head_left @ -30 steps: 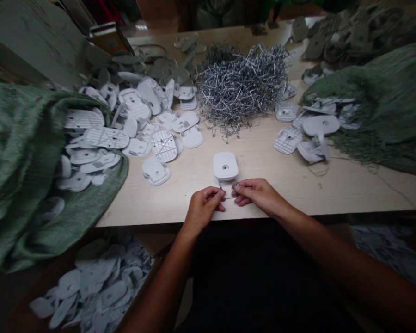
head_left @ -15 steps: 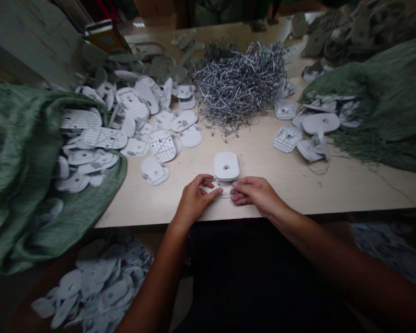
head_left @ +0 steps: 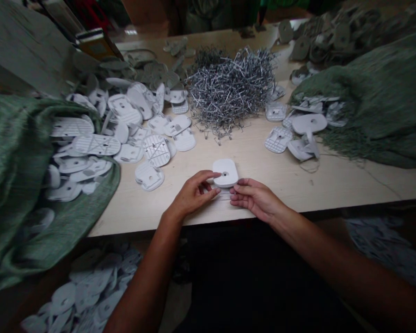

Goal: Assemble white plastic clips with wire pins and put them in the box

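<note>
A white rounded-square plastic piece (head_left: 229, 168) with a small hole sits near the front of the table, between my hands. A thin bent metal wire (head_left: 224, 194) shows at its near edge. My left hand (head_left: 194, 193) is closed at the piece's left side, its index finger on top by the hole and its thumb low by the near edge. At the near right corner, my right hand (head_left: 253, 197) pinches with thumb and fingers, at the end of the wire. Exactly where the wire meets the plastic is hidden by the piece and fingertips.
Behind lies a heap of bent metal wires (head_left: 230, 88). White plastic pieces (head_left: 125, 108) are piled at left, some spilling from a green woven sack (head_left: 17, 185). Another green sack (head_left: 377, 101) and loose pieces (head_left: 278, 139) lie at right. More pieces (head_left: 90, 286) sit below the table edge.
My left index finger has moved onto the top of the plastic piece. The right hand still pinches by the near right corner. The whole view has shifted slightly.
</note>
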A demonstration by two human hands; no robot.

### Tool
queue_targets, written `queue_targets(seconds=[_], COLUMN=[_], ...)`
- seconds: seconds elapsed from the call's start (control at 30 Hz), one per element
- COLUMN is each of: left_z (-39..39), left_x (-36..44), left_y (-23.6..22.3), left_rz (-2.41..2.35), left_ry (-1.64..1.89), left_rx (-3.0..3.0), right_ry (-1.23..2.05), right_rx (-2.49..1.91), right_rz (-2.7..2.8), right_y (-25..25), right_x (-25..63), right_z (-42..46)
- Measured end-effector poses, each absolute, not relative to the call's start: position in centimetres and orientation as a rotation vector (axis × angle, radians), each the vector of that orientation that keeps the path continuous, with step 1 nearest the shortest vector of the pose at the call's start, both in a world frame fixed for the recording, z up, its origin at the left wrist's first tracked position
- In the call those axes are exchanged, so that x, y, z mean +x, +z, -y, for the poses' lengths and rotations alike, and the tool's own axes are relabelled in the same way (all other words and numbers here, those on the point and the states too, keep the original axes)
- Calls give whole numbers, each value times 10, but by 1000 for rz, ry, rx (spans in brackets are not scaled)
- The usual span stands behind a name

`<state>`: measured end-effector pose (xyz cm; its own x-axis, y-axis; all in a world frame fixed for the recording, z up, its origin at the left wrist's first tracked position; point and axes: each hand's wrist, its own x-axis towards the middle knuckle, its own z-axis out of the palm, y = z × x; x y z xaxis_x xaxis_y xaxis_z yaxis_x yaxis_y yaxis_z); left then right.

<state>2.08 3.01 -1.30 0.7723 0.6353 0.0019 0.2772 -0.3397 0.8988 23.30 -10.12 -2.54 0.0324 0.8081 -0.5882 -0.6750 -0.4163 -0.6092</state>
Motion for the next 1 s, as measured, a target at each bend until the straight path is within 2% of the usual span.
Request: queue_targets(seconds=[0.2,0.43,0.5,0.6,0.83,1.0], left_z=[-15,-10,-11,-10,-9,-10], left_x=[35,45,46,52,69,64], left_y=[-28,-42,-43,-45,-54,-46], left_rz=[-765,-864,-850,-861,-958,-993], left_ry=[601,706,712,785,892,790], left_rx=[1969,1913,1914,1911,1836,1804], right_ry=[1495,1166,1157,1136,810,902], right_rx=[-1159,-1418,-1433,-1441,-1477,-1480], right_rz=[156,824,968,1061,1221,1112], right_y=[-24,-35,-41,-50,-60,-57], right_x=[239,270,278,282,272,268], right_z=[113,104,95,80,67,70])
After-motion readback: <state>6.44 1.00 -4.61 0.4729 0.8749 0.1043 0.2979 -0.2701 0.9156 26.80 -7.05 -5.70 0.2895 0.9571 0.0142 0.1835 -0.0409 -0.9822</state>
